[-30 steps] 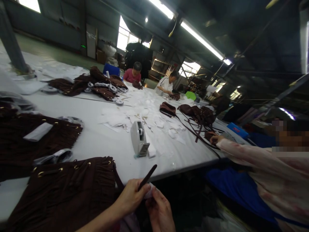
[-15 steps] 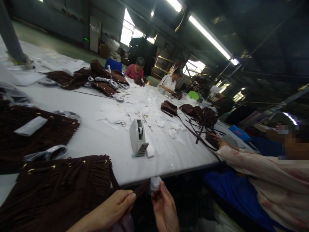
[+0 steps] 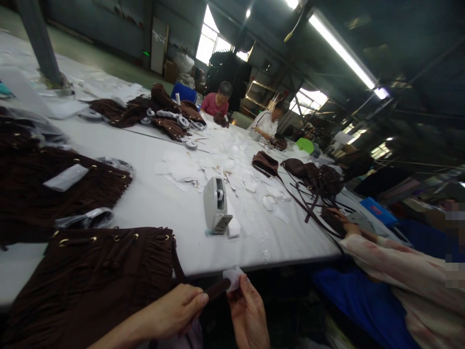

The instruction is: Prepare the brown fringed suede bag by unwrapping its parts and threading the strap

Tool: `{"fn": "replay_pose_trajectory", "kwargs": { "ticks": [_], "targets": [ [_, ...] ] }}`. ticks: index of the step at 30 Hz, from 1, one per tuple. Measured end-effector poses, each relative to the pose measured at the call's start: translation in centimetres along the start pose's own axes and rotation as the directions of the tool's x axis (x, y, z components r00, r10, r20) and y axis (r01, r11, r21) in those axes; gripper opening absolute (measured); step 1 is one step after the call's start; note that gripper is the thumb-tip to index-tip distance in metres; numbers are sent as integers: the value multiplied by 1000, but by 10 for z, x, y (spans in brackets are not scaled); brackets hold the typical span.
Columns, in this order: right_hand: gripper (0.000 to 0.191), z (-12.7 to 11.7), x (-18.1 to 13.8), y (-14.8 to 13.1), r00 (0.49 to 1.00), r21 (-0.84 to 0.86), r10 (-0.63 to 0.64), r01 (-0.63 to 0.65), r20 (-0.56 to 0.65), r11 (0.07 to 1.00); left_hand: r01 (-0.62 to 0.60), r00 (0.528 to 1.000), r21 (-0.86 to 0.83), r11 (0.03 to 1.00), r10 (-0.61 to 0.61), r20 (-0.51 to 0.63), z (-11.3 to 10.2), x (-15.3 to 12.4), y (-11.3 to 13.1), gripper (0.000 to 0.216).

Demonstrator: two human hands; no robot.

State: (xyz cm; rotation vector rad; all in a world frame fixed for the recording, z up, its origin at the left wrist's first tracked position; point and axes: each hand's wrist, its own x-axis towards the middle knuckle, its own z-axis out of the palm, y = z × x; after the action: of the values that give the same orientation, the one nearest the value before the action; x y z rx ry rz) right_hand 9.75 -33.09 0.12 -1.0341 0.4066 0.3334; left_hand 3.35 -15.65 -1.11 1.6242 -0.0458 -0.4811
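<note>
Brown suede strap (image 3: 217, 290), soft and limp by the look of it, lies pinched between the left hand (image 3: 174, 312) and the right hand (image 3: 249, 315), whose fingertips press a light white paper scrap (image 3: 233, 277) around its tip, just below the table (image 3: 160, 203) edge.

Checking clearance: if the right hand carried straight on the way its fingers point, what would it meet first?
The right hand points up and away, pinching white paper at the brown strap end. Beyond those, likely the table edge, though depth is unclear; the tape dispenser sits farther along.
</note>
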Motion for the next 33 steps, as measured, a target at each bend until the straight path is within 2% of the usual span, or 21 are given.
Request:
{"fn": "replay_pose_trajectory", "kwargs": {
  "ticks": [5,11,19,25,29,33],
  "targets": [
    [25,0,1,-3,999,36,45,-44,-29,998,-9,1000,21,1000,9,-2,0,0,1,56],
    [27,0,1,-4,999,9,23,-22,-39,1000,18,1000,51,999,-18,-12,0,-2,4,53],
    [22,-4,1,4,999,-52,-16,18,43,999,33,999,44,998,-33,0,1,-1,3,54],
    [22,-4,1,-1,994,-49,0,6,110,999,-7,999,51,999,4,53,1,-3,6,53],
    [23,-1,-2,-2,995,-20,-19,21,95,1000,13,999,38,999,-14,41,1,-3,7,53],
    [23,-1,-2,4,992,-73,-15,24,127,997,-1,1000,27,1000,0,24,0,-3,8,53]
  ]
}}
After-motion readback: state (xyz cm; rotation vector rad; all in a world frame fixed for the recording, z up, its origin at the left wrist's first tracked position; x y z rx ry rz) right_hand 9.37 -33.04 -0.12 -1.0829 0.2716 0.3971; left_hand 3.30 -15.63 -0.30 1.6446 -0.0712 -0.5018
